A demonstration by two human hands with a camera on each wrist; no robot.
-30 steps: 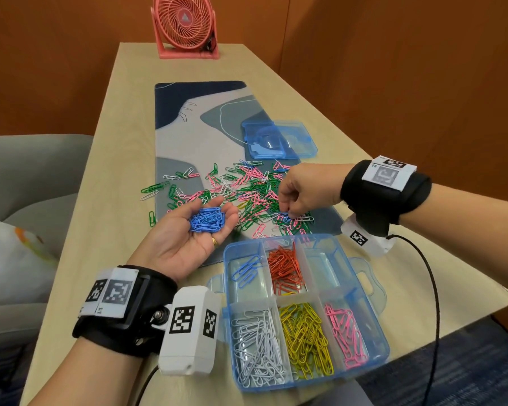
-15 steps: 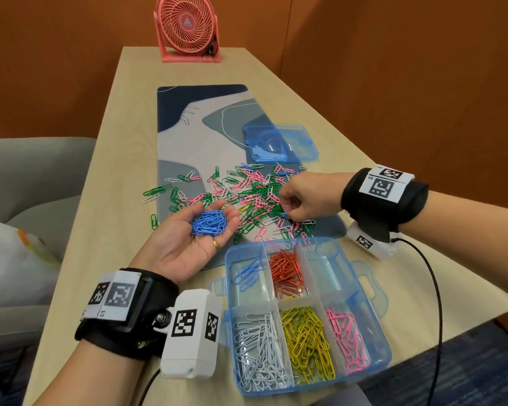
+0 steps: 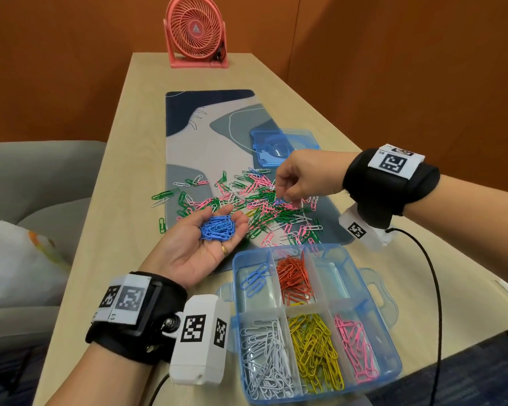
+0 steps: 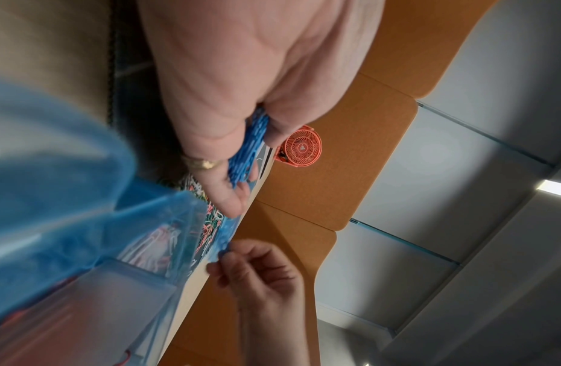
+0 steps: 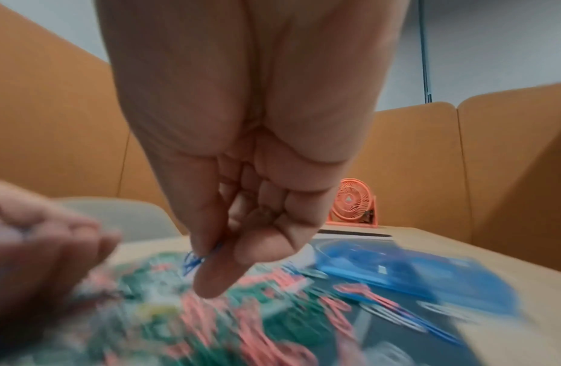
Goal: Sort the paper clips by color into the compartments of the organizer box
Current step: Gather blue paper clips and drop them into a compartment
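**Blue clips gathered in the palm, one more pinched above the pile**

Organizer box [image 3: 392, 363] sits lower right of the head view, lid off. Its upper row: a few blue clips [image 3: 255, 279] at left, orange clips [image 3: 294, 278] in the middle, right cell looks bare. Lower row: white clips [image 3: 266, 363], yellow clips [image 3: 316, 348], pink clips [image 3: 355, 348]. The blue lid [image 3: 301, 140] lies on the desk mat [image 3: 188, 136] toward centre right.

Left hand [image 3: 201, 247], palm up, fingers loosely cupped around a heap of blue clips [image 3: 217, 228] just left of the box. Right hand [image 3: 302, 178] hovers over the mixed pile [image 3: 247, 200] of green, pink and white clips, thumb and forefinger pinched on a blue clip [image 5: 193, 260].

Box nearly reaches the table's [image 3: 123, 159] near edge; bare wood to either side of the mat. A pink fan [image 3: 196, 32] stands at the far end, top centre.
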